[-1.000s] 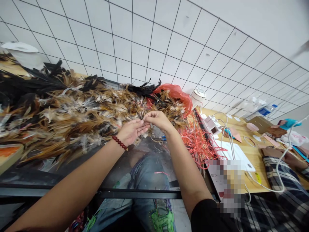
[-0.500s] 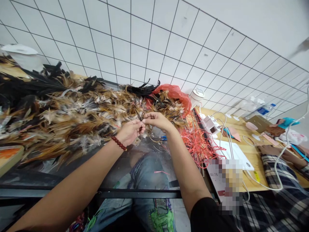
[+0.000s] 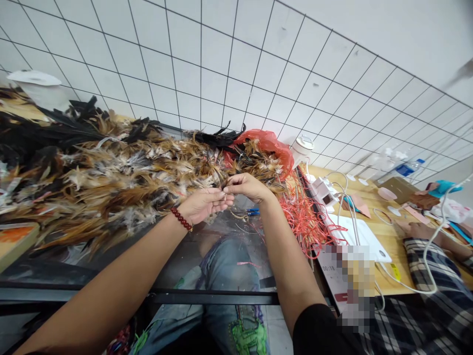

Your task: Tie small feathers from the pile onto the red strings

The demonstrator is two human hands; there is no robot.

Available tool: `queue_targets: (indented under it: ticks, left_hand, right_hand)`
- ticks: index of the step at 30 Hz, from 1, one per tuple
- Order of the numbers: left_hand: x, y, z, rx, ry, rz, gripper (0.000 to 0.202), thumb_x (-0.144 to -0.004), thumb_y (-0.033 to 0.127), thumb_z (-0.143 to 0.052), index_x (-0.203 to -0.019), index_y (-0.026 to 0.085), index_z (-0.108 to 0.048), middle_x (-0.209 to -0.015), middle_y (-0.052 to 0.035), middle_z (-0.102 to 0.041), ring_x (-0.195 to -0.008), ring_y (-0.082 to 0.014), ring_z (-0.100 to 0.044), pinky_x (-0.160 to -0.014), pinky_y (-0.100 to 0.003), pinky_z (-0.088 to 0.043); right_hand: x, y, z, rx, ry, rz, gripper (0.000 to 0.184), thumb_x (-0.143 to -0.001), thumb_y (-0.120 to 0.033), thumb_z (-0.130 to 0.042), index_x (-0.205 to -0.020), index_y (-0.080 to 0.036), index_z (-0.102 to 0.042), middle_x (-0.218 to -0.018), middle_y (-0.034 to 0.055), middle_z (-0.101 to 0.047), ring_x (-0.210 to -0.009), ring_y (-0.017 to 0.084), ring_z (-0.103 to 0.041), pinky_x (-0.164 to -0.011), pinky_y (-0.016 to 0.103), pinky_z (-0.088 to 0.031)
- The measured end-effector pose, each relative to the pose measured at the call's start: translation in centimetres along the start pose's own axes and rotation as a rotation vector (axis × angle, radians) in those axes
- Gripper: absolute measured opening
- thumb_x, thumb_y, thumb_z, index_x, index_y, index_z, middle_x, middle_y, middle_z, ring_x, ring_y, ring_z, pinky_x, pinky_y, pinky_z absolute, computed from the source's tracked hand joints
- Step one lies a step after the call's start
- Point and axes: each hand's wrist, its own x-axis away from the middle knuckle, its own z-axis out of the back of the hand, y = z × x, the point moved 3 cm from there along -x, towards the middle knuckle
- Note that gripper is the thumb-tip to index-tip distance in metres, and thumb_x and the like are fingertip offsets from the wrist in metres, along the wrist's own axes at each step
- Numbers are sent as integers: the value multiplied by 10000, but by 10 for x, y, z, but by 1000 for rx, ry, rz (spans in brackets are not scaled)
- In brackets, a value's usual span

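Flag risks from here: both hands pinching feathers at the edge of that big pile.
1. The left hand and right hand meet fingertip to fingertip on thin brown feathers at the edge of the big brown-and-black feather pile; a pull could drag neighbouring feathers out.
2. The tangle of red plastic strings lies beside the right forearm and could snag it.
3. The small blue-handled tool lies close under the hands and could get knocked.

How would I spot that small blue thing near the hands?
Start at the big feather pile on the glass table. Just right of the right hand, before the tangle of red strings, lies the small blue object: the only blue there.
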Motion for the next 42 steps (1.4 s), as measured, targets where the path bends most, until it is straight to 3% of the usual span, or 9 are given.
queue_targets:
  ticks: [5, 9, 15, 19, 24, 29, 34, 39, 42]
  left_hand:
    - [0, -1, -5, 5, -8, -13, 120, -841, 66, -591, -843, 64, -711, -901, -157, -743, -795, -167, -710, -762, -268, -581]
    - [0, -1, -4, -63, 56, -57, 94, -822, 61, -615, -785, 51, -700, -781, -136, -729, -649, -134, -680, -631, -227, -563]
    - [-4, -1, 2, 32, 133, -113, 119, -829, 57, -608, -728, 75, -669, -677, -78, -693, -574, -100, -638, -569, -196, -526]
    - [-4, 0, -2, 64, 124, -140, 111, -834, 55, -603, -751, 75, -673, -690, -79, -698, -587, -102, -643, -571, -195, -527]
    - [-3, -1, -5, 89, 123, -150, 101, -824, 56, -623, -732, 73, -662, -671, -77, -696, -567, -100, -644, -549, -187, -527]
    - [-5, -4, -4, 102, 107, -148, 35, -793, 66, -672, -759, 73, -663, -714, -98, -717, -605, -119, -678, -600, -207, -556]
    - [-5, -5, -6, 116, 56, -92, 45, -790, 58, -672, -752, 76, -656, -759, -125, -731, -716, -166, -721, -699, -256, -583]
    - [-3, -4, -6, 134, 61, -56, 56, -818, 40, -626, -780, 68, -657, -777, -127, -732, -748, -167, -723, -726, -269, -585]
    - [-2, 0, -6, 144, 106, -98, 49, -807, 42, -643, -776, 78, -653, -777, -114, -733, -720, -153, -718, -705, -249, -580]
  right_hand:
    - [-2, 2, 4, 91, 74, -8, 235, -658, -326, -712, -575, -152, -577, -561, -51, -520, -591, 85, -448, -596, 232, -364]
    - [-5, 0, 4, 185, 76, -9, 204, -669, -313, -679, -595, -149, -584, -549, -61, -493, -571, 79, -429, -591, 232, -362]
    - [16, -25, 7, 535, 287, -78, 181, -707, -198, -644, -872, -142, -689, -679, -26, -596, -623, 90, -500, -641, 235, -387]
    - [44, -29, -12, 905, 124, -234, 100, -720, -182, -643, -775, -178, -726, -700, 2, -657, -660, 120, -554, -650, 245, -371]
    - [63, 0, -28, 1079, 160, -357, 160, -747, -284, -658, -879, -218, -720, -832, 32, -687, -780, 161, -588, -676, 246, -373]
    - [58, 7, -24, 470, 328, -205, 143, -756, -304, -640, -726, -166, -666, -695, -1, -628, -642, 107, -524, -650, 236, -380]
    - [33, 1, -30, -219, 539, -104, 354, -547, -453, -786, -669, -164, -623, -610, -24, -586, -556, 81, -464, -558, 226, -351]
    - [23, 12, -35, -297, 724, -89, 358, -522, -462, -787, -645, -170, -621, -589, -22, -586, -564, 95, -479, -567, 238, -376]
    - [38, 14, -26, -84, 635, -130, 325, -587, -463, -751, -679, -165, -659, -627, -9, -614, -585, 100, -490, -598, 246, -383]
